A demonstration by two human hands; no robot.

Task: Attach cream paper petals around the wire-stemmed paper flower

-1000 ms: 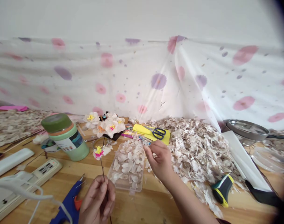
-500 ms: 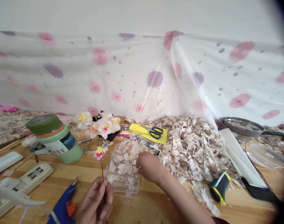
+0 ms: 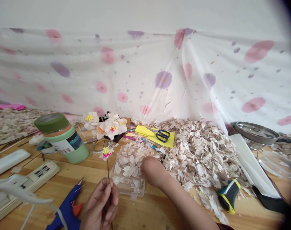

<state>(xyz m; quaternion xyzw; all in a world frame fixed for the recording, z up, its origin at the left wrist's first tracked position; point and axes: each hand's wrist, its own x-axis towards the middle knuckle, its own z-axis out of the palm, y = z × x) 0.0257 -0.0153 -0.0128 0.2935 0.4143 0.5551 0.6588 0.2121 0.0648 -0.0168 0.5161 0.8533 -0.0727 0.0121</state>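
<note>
My left hand (image 3: pixel 102 202) pinches a thin brown twig (image 3: pixel 108 169) between thumb and fingers, holding it upright. Near the twig's upper part is a small flower (image 3: pixel 106 153) with white petals and a yellow and pink centre. My right hand (image 3: pixel 153 172) is over the right side of a clear plastic tray (image 3: pixel 127 190), among loose whitish petals (image 3: pixel 131 163). Its fingers are curled and mostly hidden behind the hand, so I cannot see what is in them. Finished-looking white flowers (image 3: pixel 112 128) stand behind the twig.
A large heap of dry petals (image 3: pixel 198 150) lies right of the tray. Scissors (image 3: pixel 162 134) rest on yellow paper (image 3: pixel 140 130). A blue glue gun (image 3: pixel 66 204), a power strip (image 3: pixel 40 175) and a green jar (image 3: pixel 76 153) are on the left. A yellow-black cutter (image 3: pixel 229 195) and a pan (image 3: pixel 255 132) are at right.
The view has shifted, so the tabletop things appear slightly farther right. My left hand still holds the twig, and my right hand stays curled over the tray's right side.
</note>
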